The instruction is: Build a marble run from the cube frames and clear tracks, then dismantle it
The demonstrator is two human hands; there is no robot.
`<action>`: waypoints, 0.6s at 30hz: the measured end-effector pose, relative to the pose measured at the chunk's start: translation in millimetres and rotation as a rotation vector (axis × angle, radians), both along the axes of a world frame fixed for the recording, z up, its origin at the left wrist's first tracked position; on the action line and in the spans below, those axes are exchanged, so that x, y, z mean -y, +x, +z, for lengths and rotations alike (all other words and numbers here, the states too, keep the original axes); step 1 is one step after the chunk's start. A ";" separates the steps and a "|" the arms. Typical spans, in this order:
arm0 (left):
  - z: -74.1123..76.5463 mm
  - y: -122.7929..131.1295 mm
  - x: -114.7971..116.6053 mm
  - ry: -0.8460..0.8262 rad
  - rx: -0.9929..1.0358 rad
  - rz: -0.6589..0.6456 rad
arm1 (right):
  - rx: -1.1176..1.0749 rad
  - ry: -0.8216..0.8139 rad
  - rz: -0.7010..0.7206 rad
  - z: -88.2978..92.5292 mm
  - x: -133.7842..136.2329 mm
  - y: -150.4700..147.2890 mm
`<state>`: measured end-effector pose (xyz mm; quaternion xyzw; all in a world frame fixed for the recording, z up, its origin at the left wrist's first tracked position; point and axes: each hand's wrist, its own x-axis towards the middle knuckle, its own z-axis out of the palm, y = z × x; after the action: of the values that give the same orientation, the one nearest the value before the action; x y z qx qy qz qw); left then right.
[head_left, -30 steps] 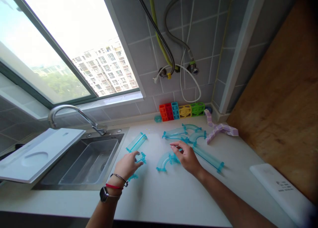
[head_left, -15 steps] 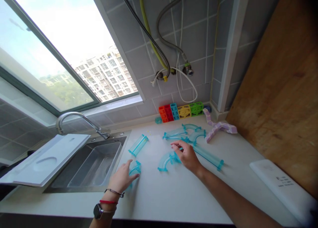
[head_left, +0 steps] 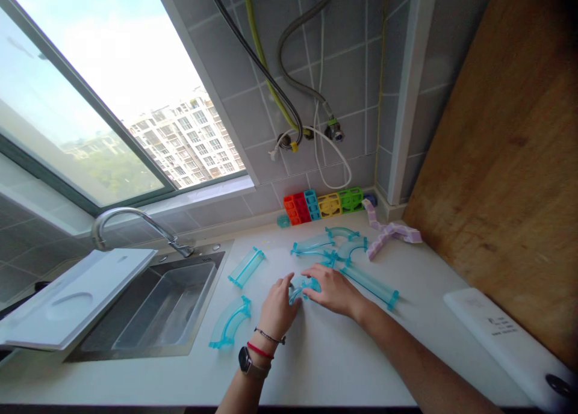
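Left grip [head_left: 276,306] and right grip [head_left: 335,290] both curve, fingers parted, about the track [head_left: 297,291] between them, though whether either holds it I cannot tell; taking hold seems the step in hand, and the next move calls for an even pinch.

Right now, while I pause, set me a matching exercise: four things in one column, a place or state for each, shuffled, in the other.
Things:
1. Left hand
2. Right hand
3. Row of coloured blocks
4. White panel

Places or states:
A. At a clear blue piece, with no watch on its wrist
B. Lying over part of the sink
C. At the same blue piece, with a watch on its wrist
D. At the back of the counter, by the tiled wall

Pairs: 1-C, 2-A, 3-D, 4-B
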<state>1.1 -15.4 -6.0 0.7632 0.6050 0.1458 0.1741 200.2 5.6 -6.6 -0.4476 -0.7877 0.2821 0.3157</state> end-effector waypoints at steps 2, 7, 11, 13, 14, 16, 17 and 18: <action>-6.8 -5.4 -7.1 0.027 0.061 0.035 | 0.119 -0.019 0.047 -1.6 1.2 0.6; -4.3 -30.8 -16.5 0.085 0.207 0.188 | 0.326 -0.024 0.037 -3.4 4.9 -5.2; 6.7 -37.5 -18.1 -0.012 0.567 0.320 | 0.370 -0.028 0.046 -2.2 6.5 -8.2; 15.1 -32.0 -16.1 -0.137 0.842 0.317 | 0.377 -0.023 0.037 -2.0 7.4 -8.4; 19.8 -27.8 -15.1 -0.218 0.978 0.289 | 0.379 -0.020 0.035 -2.0 7.9 -8.3; 29.0 -18.2 -14.6 -0.352 1.207 0.214 | 0.386 -0.014 0.037 -1.9 8.4 -8.1; 33.0 -13.4 -15.7 -0.395 1.291 0.177 | 0.386 -0.009 0.037 -1.4 8.3 -8.0; 36.3 -8.9 -17.9 -0.422 1.351 0.148 | 0.378 -0.002 0.033 -0.5 8.1 -7.8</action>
<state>-7.8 2.6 30.4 0.4129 0.4301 0.4781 0.6449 192.4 -2.5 -7.1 -0.4800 -0.8398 0.1991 0.1572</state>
